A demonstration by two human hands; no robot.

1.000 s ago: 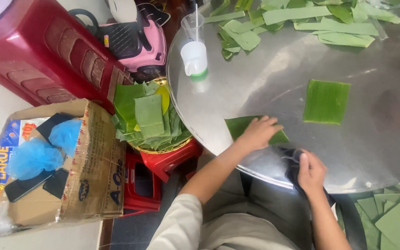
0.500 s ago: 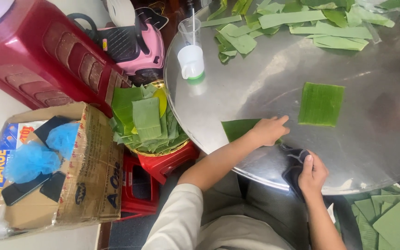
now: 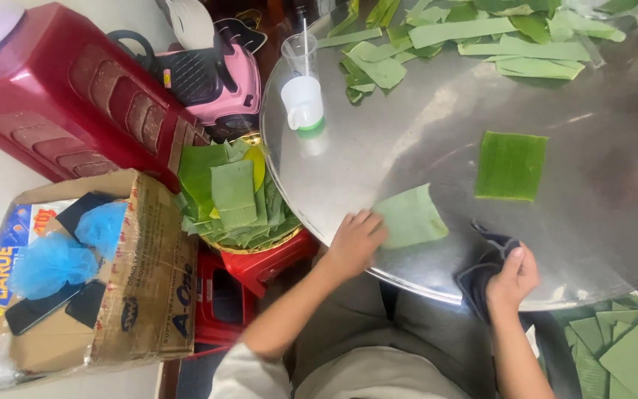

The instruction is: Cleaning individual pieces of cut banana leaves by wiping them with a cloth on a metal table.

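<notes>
Left hand: the left hand (image 3: 356, 240) lies flat, fingers spread, on the near-left corner of a pale green cut banana-leaf piece (image 3: 411, 216); it presses the leaf, not closed around it.
Right hand: the right hand (image 3: 512, 278) is closed on a dark crumpled cloth (image 3: 485, 266) at the table's near edge.
Pale leaf: flat on the round shiny metal table (image 3: 422, 140), near the edge closest to the person, just left of the cloth.
Dark leaf: a darker green square banana-leaf piece (image 3: 511, 165) lies flat further in, apart from both hands.
Far side of table: a scatter of long green leaf strips (image 3: 474, 37) along the far rim; a small clear plastic cup with a straw (image 3: 300, 55) and a white cup with a handle on a green base (image 3: 304, 103) stand near the left rim.
Beside the table: a round basket stacked with cut green leaves (image 3: 234, 196) on a red plastic stool (image 3: 260, 273), left of the person.
Floor left: a brown cardboard box (image 3: 142, 273) holding blue plastic bags (image 3: 53, 258); behind it a large red plastic container (image 3: 75, 103) and a pink toy car (image 3: 215, 77).
Floor right: more cut green leaf pieces (image 3: 622, 347) below the table edge.
</notes>
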